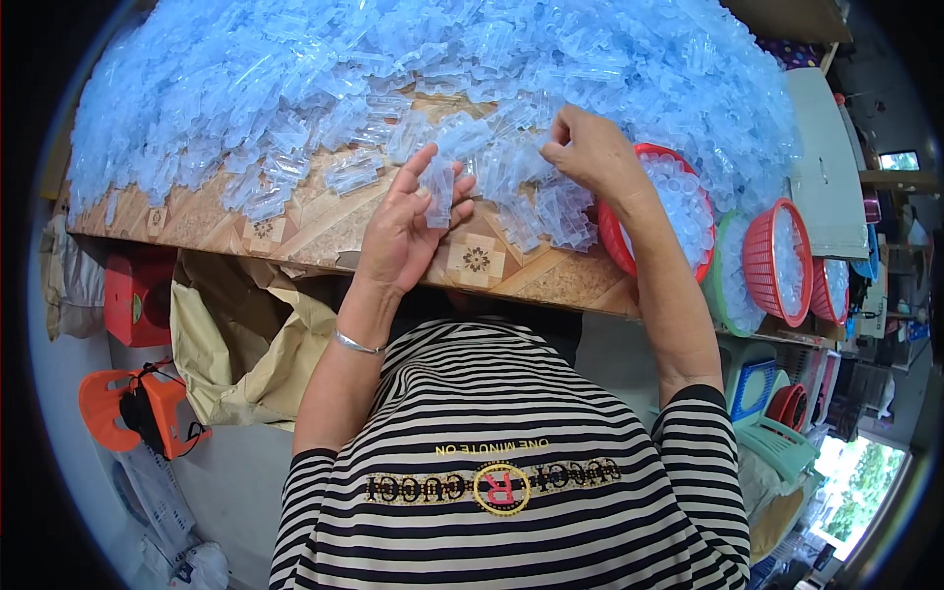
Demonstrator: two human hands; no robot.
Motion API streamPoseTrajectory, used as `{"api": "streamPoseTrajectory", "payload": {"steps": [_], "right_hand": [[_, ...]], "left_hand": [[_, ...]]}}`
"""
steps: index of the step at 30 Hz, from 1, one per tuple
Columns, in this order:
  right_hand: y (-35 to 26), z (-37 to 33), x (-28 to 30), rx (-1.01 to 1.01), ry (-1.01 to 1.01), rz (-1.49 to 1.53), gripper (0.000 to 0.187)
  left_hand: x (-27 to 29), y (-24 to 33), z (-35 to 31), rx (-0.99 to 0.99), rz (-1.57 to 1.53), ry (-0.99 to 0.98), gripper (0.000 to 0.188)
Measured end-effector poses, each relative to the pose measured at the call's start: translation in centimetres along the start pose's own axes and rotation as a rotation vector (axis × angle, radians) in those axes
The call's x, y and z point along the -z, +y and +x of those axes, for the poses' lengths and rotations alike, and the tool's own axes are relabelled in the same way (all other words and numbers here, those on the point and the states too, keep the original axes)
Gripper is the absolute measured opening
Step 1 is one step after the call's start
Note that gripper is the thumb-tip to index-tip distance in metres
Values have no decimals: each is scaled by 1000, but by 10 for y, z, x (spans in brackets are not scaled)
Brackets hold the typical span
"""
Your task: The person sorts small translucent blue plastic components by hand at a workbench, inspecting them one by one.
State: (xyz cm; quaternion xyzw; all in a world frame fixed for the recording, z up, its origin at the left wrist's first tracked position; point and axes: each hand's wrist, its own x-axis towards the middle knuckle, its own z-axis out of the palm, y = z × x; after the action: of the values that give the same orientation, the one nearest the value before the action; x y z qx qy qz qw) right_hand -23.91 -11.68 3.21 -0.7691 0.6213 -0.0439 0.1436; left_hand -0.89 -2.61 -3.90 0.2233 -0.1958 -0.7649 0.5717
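A big heap of small clear bluish plastic tubes [393,69] covers the far part of a wood-patterned table [324,221]. My left hand [408,221] is palm up near the table's front edge and holds one clear tube [438,187] between thumb and fingers. My right hand [590,152] reaches into the loose tubes just right of it, with its fingertips pinched on a piece at the heap's edge. Beside my right wrist stands a red basket [615,241] filled with the same clear pieces.
More red baskets [772,261] and a green one [723,295] with clear pieces line the right side. A brown paper sack [241,339] hangs below the table. A red box [138,295] and an orange object [133,408] sit at the lower left.
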Motion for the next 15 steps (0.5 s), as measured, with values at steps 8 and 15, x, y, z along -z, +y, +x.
{"api": "streamPoseTrajectory", "payload": {"steps": [8, 15], "right_hand": [[1, -16, 12, 3, 320, 414, 25], [-19, -37, 9, -49, 308, 677, 26]], "left_hand": [[4, 2, -7, -4, -73, -57, 58], [4, 5, -20, -1, -93, -30, 59]]}}
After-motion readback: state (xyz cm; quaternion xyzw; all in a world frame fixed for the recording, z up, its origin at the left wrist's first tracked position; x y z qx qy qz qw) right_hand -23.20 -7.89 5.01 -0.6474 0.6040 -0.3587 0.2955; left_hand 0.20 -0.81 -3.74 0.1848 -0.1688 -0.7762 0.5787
